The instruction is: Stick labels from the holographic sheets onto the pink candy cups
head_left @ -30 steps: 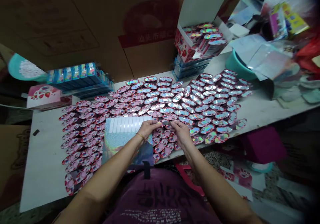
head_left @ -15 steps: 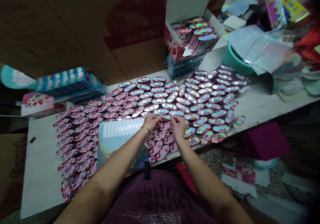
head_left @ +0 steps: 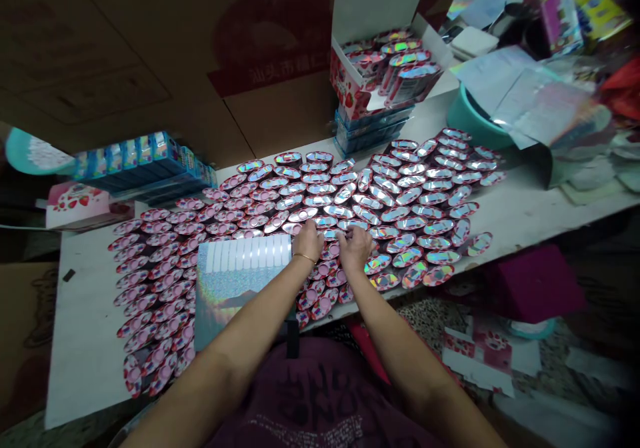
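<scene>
Many oval pink-and-red packs stand in tight rows; those on the right bear shiny silver stickers (head_left: 411, 223), while the left ones show bare pink tops (head_left: 163, 313). My left hand (head_left: 306, 240) is closed, fingers curled down at the left end of one pack (head_left: 331, 235) with a silvery top. At that pack's right end is my right hand (head_left: 355, 245), thumb and bent fingers drawn together. Whether a sticker sits between my fingertips is too small to tell. A glittery sheet with white strips (head_left: 240, 285) lies over packs beside my left forearm.
Large cardboard boxes (head_left: 165, 55) wall off the back. An open strawberry carton (head_left: 350, 91) with packs stands on blue boxes (head_left: 373, 135). Left are more blue boxes (head_left: 133, 165) and a pink box (head_left: 83, 205). A teal basin (head_left: 473, 118) under sheets sits right, a magenta box (head_left: 537, 285) below the edge.
My left hand has moved slightly right and turned, its fingers now more curled. My right hand has stayed nearly in place beside the same pack. The view has shifted a little.
</scene>
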`<state>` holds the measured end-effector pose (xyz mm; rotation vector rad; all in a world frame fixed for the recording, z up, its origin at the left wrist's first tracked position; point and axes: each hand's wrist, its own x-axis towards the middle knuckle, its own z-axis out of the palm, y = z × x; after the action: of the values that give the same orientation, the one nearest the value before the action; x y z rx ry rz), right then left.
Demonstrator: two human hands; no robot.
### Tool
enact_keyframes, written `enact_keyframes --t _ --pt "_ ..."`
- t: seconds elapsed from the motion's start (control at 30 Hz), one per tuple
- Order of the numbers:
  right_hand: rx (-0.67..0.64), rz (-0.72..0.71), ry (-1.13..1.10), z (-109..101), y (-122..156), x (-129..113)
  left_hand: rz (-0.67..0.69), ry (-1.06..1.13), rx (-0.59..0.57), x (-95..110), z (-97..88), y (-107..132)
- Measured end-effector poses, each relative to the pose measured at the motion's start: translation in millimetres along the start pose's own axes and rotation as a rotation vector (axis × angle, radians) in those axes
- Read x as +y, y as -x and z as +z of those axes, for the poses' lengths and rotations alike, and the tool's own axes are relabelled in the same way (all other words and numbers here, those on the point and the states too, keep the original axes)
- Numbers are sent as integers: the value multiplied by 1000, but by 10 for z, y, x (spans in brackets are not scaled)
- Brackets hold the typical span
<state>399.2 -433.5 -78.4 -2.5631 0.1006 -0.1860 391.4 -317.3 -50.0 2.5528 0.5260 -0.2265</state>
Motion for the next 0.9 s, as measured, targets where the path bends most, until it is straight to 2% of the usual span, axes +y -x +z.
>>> enact_keyframes --t 0.07,0.13,0.17,0.23,0.3,0.33,0.4,0.47,0.57,0.67,0.77,0.9 --pt "16 -14 2 -54 -9 15 -3 -3 8 -49 -95 69" --pt "30 -84 -30 -121 5 0 5 41 85 -277 -310 140" --pt "24 -146 -72 -148 25 -31 16 62 155 -473 -462 177" --pt "-34 -302 -191 -166 95 -171 20 58 295 -1009 -819 265" --pt "-143 -462 -312 -114 208 -434 -93 -15 358 -1639 -1161 376" --pt "-201 -536 -356 -58 278 -613 -188 -21 329 -1940 -1294 434" --pt "-318 -679 -401 105 436 -1037 -316 79 191 -2432 -1442 528" --pt "-448 -821 -376 320 593 -1496 -374 262 92 -2725 -1438 566" --pt "-590 -912 -194 683 775 -2074 -413 493 115 -2854 -1289 536" --pt "-627 -906 -23 1008 881 -2376 -449 656 222 -2833 -1158 500" --pt "-636 -929 35 1212 949 -2420 -456 781 312 -2822 -1098 512" --pt "-598 -959 29 1292 1010 -2311 -435 850 364 -2810 -1074 554"
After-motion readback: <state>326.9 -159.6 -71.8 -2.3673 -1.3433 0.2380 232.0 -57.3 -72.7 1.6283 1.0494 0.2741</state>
